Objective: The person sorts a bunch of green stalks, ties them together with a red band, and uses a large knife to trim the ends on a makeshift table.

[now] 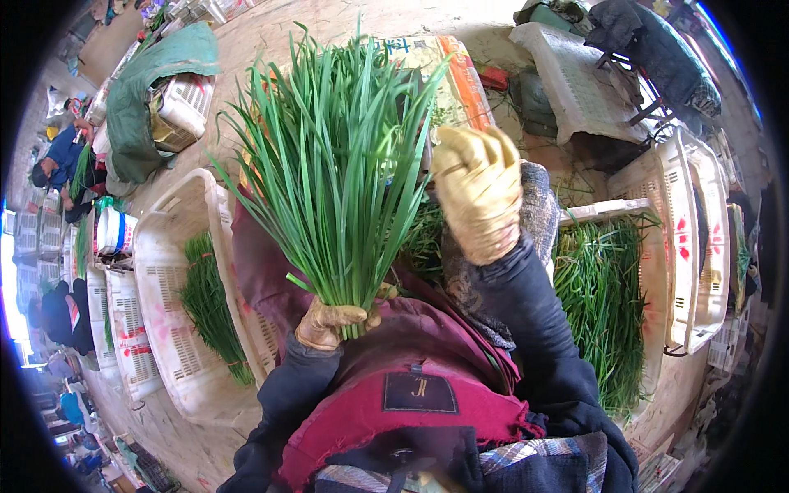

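My left hand (pixel 338 321), in a tan glove, is closed around the cut lower ends of a loose bunch of long flat green leaves (pixel 345 185), probably Chinese chives. The leaf tips fan out away from me. To the right of the bunch, my right hand (pixel 478 179) is raised in a yellowish glove with its fingers curled; whether anything lies inside them cannot be told. A maroon apron (pixel 370 382) covers my lap, and some loose greens (pixel 425 237) lie beyond it between the bunch and my right sleeve.
At the left, a white plastic crate (pixel 179 308) holds a tied green bundle (pixel 212 302). Another crate (pixel 653 277) at the right is packed with greens (pixel 598 308). A printed sack (pixel 459 80) lies ahead. Two people (pixel 61 160) (pixel 68 314) are at the far left, beyond stacked crates.
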`<state>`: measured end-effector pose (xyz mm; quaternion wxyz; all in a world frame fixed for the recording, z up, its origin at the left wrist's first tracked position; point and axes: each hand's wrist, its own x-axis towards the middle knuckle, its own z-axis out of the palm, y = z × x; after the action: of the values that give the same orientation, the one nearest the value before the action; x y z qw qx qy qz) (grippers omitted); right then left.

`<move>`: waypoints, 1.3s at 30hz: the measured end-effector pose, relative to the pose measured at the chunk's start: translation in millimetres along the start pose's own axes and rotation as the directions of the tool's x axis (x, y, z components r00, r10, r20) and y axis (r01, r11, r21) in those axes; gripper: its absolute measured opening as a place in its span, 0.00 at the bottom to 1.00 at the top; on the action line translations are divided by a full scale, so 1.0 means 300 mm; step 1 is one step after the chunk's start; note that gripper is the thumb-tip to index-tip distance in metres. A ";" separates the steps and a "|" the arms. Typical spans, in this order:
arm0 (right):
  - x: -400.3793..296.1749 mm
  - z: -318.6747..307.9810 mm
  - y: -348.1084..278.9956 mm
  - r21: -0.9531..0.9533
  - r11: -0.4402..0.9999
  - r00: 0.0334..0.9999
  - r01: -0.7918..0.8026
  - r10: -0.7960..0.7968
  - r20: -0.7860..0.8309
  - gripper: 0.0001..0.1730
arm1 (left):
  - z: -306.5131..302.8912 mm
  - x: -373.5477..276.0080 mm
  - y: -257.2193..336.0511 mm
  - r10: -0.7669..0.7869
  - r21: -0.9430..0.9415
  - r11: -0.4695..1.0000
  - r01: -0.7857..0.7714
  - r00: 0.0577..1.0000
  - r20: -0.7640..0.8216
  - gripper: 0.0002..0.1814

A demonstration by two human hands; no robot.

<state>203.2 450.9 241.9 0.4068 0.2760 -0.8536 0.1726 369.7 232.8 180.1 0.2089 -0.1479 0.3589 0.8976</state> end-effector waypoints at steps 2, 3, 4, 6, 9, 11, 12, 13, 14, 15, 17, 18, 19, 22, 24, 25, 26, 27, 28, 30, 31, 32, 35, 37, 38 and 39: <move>0.013 -0.016 0.076 -0.051 0.994 0.995 -0.100 0.099 -0.029 0.15 | -0.013 -0.014 -0.008 0.020 -0.042 0.999 -0.017 0.998 0.058 0.44; 0.039 -0.070 0.109 -0.106 0.991 0.997 -0.079 0.079 -0.006 0.11 | -0.029 -0.013 -0.015 0.026 -0.070 0.997 -0.020 0.995 0.095 0.43; 0.037 -0.094 0.130 0.021 0.986 0.986 -0.163 0.164 -0.014 0.09 | -0.062 -0.019 -0.010 0.003 -0.051 0.999 0.006 0.987 0.161 0.42; -0.003 -0.124 0.173 0.057 0.966 0.968 -0.251 0.250 0.030 0.05 | -0.061 -0.038 -0.015 -0.014 0.006 1.000 0.013 0.981 0.195 0.39; -0.125 -0.099 0.169 -0.085 0.974 0.961 -0.212 0.223 0.161 0.06 | 0.002 -0.044 0.001 -0.025 0.004 1.000 0.025 0.987 0.156 0.35; -0.169 -0.089 0.147 0.007 0.948 0.922 -0.317 0.307 0.236 0.07 | -0.019 -0.043 -0.016 -0.015 0.009 1.000 0.014 0.987 0.158 0.37; -0.183 -0.083 0.152 -0.006 0.918 0.894 -0.397 0.388 0.225 0.07 | -0.023 -0.042 -0.012 -0.039 0.041 0.999 0.033 0.986 0.163 0.37; -0.182 -0.082 0.162 0.162 0.888 0.895 -0.430 0.397 0.202 0.08 | -0.026 -0.040 -0.019 -0.043 0.029 0.999 0.038 0.985 0.168 0.36; -0.169 -0.084 0.174 0.325 0.834 0.894 -0.447 0.410 0.179 0.08 | -0.029 -0.037 -0.027 -0.047 0.018 0.999 0.044 0.984 0.174 0.36; -0.140 -0.091 0.169 0.487 0.753 0.892 -0.443 0.425 0.154 0.09 | -0.030 -0.036 -0.028 -0.044 0.012 0.999 0.043 0.984 0.175 0.36; -0.082 -0.147 0.136 0.739 0.446 0.834 -0.505 0.473 0.285 0.07 | -0.001 -0.039 -0.032 -0.003 -0.061 0.998 0.011 0.992 0.124 0.36; -0.064 -0.177 0.120 0.820 0.226 0.801 -0.525 0.457 0.387 0.07 | 0.008 -0.042 -0.035 0.016 -0.096 0.995 -0.007 0.995 0.095 0.35; -0.052 -0.197 0.109 0.849 -0.008 0.770 -0.528 0.416 0.483 0.07 | 0.007 -0.039 -0.039 0.013 -0.110 0.994 -0.002 0.996 0.093 0.36; -0.060 -0.195 0.049 0.798 -0.403 0.843 -0.448 0.107 0.527 0.12 | -0.032 -0.025 -0.058 -0.030 -0.078 0.996 0.040 0.991 0.130 0.37; -0.078 -0.200 -0.001 0.635 -0.547 0.780 -0.545 -0.053 0.623 0.12 | -0.083 -0.022 -0.056 -0.105 0.039 0.994 0.099 0.973 0.207 0.39; -0.087 -0.197 -0.011 0.562 -0.558 0.728 -0.611 -0.118 0.675 0.11 | -0.088 -0.025 -0.058 -0.099 0.040 0.995 0.093 0.977 0.190 0.40; -0.075 -0.205 -0.012 0.485 -0.537 0.633 -0.690 -0.123 0.764 0.11 | -0.084 -0.028 -0.056 -0.093 0.040 0.995 0.087 0.980 0.174 0.40; -0.080 -0.194 -0.014 0.478 -0.538 0.589 -0.694 -0.041 0.807 0.13 | -0.076 -0.028 -0.053 -0.089 0.039 0.996 0.084 0.983 0.161 0.40; -0.059 -0.198 -0.012 0.467 -0.431 0.513 -0.772 0.012 0.858 0.15 | -0.069 -0.031 -0.051 -0.065 0.042 0.997 0.060 0.988 0.138 0.40; -0.054 -0.178 0.006 0.469 -0.150 0.464 -0.870 0.070 0.883 0.18 | -0.056 -0.040 -0.048 -0.015 0.052 0.999 0.010 0.996 0.093 0.39; -0.069 -0.164 0.004 0.544 0.174 0.561 -0.821 0.068 0.825 0.17 | -0.065 -0.038 -0.051 -0.026 0.061 0.998 0.020 0.995 0.099 0.38; -0.083 -0.149 0.003 0.548 0.483 0.652 -0.683 0.066 0.755 0.16 | -0.083 -0.034 -0.055 -0.036 0.069 0.997 0.029 0.994 0.105 0.38; -0.092 -0.114 -0.042 0.447 0.855 0.781 -0.262 -0.084 0.619 0.09 | -0.068 -0.039 -0.057 -0.033 0.043 0.999 0.029 0.995 0.095 0.37; -0.092 -0.088 -0.042 0.503 0.807 0.864 -0.308 0.016 0.504 0.04 | -0.053 -0.042 -0.050 -0.035 0.048 0.998 0.032 0.996 0.076 0.36; -0.111 -0.019 -0.002 0.617 0.728 0.938 -0.299 0.107 0.329 0.03 | -0.051 -0.039 -0.048 -0.047 0.070 0.997 0.042 0.997 0.066 0.36; -0.083 -0.023 0.001 0.673 0.571 0.883 -0.470 0.309 0.354 0.02 | -0.055 -0.044 -0.048 -0.056 0.089 0.995 0.052 0.997 0.043 0.35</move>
<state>220.0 462.9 226.5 0.1235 0.2370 -0.7827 0.5620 389.9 227.1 165.7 0.2475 -0.1277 0.3890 0.8781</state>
